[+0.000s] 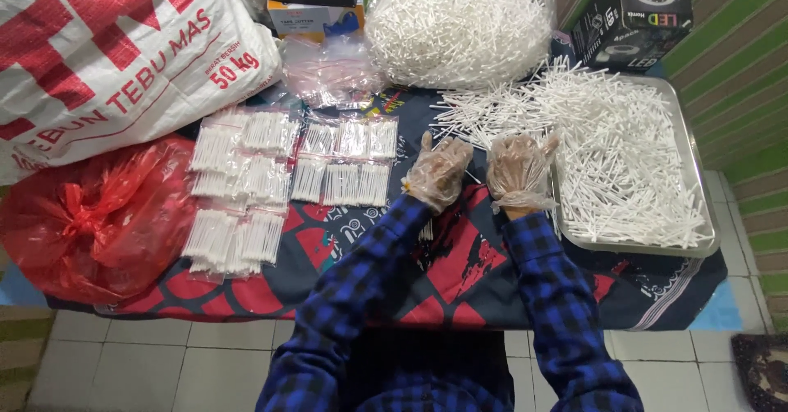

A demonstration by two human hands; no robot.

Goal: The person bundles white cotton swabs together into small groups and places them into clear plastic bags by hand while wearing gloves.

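At three o'clock of your right hand (519,171), fingers spread and empty like your left hand (437,171), white sticks (624,166) lie jumbled in the metal tray (700,184)

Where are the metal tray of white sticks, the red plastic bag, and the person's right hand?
metal tray (704,246), head view, bare front right rim.
red plastic bag (98,215), head view, middle of its crumpled side.
right hand (519,172), head view, back of the gloved hand.

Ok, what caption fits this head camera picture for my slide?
Gloved left hand and right hand beside a metal tray of white sticks, filled packets nearby.
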